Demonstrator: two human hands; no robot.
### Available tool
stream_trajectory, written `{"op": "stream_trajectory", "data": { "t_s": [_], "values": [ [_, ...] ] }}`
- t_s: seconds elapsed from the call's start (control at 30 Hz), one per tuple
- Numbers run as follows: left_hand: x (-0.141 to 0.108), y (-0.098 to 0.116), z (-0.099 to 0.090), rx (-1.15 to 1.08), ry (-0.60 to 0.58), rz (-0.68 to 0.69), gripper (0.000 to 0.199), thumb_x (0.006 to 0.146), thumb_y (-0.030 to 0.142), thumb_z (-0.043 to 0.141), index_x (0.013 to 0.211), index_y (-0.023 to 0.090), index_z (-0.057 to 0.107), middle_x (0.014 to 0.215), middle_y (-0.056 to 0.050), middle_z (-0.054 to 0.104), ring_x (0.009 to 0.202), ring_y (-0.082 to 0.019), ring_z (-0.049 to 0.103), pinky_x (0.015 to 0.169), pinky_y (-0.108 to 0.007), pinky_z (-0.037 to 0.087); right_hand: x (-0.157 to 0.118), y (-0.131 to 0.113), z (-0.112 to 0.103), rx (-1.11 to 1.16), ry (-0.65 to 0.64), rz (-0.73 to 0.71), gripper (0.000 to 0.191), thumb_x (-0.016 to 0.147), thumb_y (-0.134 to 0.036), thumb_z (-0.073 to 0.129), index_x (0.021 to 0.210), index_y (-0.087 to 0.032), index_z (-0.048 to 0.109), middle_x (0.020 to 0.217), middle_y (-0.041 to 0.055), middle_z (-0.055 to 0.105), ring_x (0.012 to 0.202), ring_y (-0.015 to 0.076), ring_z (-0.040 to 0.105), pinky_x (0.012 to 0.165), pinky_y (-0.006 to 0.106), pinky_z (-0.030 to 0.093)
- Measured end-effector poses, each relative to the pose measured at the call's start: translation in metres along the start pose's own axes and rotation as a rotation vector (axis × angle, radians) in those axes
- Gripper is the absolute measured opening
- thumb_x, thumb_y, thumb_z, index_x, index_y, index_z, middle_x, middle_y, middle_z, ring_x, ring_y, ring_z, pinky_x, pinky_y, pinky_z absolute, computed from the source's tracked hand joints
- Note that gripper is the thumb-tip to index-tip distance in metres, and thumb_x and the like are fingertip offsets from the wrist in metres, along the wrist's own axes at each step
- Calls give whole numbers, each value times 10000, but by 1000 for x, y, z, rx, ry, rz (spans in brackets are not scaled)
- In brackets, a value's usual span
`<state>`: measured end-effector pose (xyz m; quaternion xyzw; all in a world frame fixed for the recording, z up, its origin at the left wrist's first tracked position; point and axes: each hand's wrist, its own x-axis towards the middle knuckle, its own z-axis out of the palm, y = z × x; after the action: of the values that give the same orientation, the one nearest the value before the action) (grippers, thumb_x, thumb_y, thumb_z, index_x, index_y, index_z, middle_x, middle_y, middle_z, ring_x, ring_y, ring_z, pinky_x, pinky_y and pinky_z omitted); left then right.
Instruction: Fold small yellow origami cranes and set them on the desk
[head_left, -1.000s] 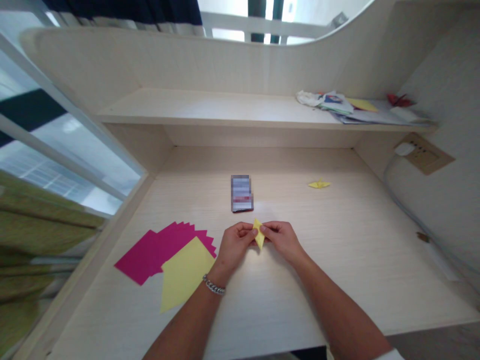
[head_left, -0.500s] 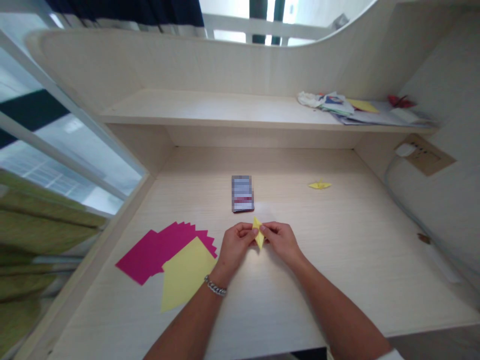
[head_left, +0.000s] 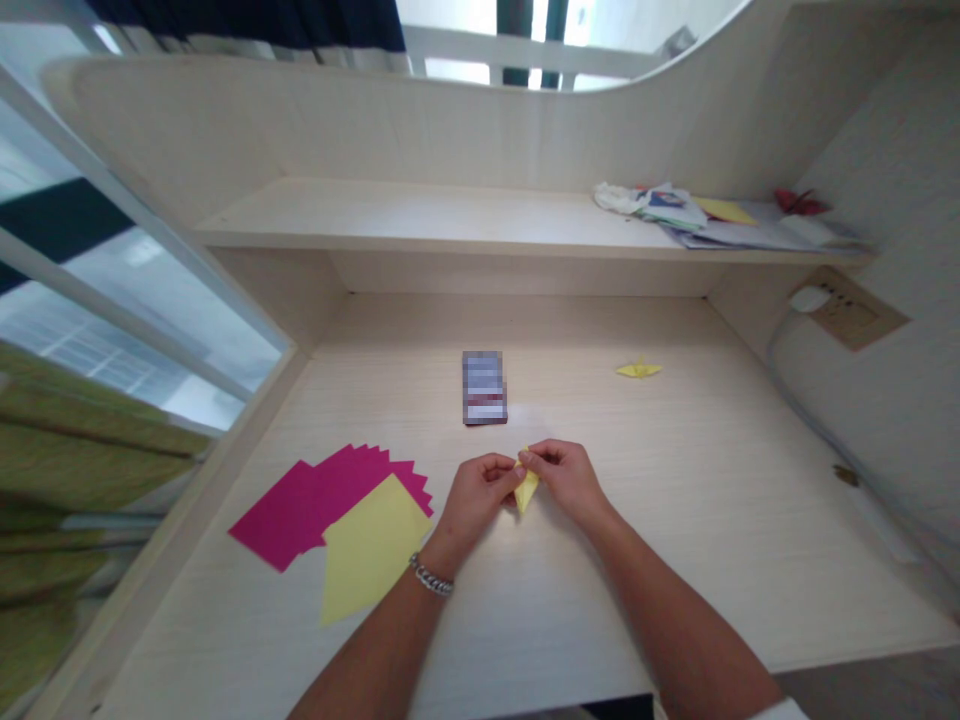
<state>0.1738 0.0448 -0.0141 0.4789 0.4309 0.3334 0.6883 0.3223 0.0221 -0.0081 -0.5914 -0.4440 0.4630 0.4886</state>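
A small folded yellow paper (head_left: 527, 490) is pinched between my two hands over the middle of the desk, its pointed end toward me. My left hand (head_left: 480, 492) grips its left side with thumb and fingers. On its upper right part, my right hand (head_left: 564, 474) has thumb and fingers closed. Just beyond them lies a phone (head_left: 484, 388) with a blurred screen. A finished-looking yellow folded figure (head_left: 639, 370) rests farther back on the right. To the left, a yellow sheet (head_left: 375, 550) partly covers fanned magenta sheets (head_left: 300, 510).
A shelf (head_left: 420, 215) runs above the back of the desk, with papers (head_left: 727, 225) and a red folded item (head_left: 801, 203) at its right. A cable hangs from a wall socket (head_left: 859, 310) on the right. Windows and a green curtain (head_left: 67, 440) are left.
The folded yellow paper has shifted slightly right and toward me and is now tilted. My right fingers have moved to its upper part, and my left hand has followed a little rightward.
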Motion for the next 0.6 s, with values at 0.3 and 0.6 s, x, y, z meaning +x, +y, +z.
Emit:
{"op": "stream_trajectory", "data": {
  "t_s": [0.3,0.6],
  "values": [
    [-4,10,3,25,-22,-4,219,653,326,728,686,125,648,567,-16,635,484,-108,547,471,-210,414,-3,-6,0,65,26,6,220,664,-360,702,722,-148,705,677,45,676,613,149,573,609,273,441],
    [-5,10,3,10,-56,-2,239,668,355,720,716,129,658,644,-45,671,533,-126,581,499,-225,441,-3,-8,1,105,33,-24,214,688,-375,687,706,-161,682,641,19,637,598,139,541,583,257,427]
  ]
}}
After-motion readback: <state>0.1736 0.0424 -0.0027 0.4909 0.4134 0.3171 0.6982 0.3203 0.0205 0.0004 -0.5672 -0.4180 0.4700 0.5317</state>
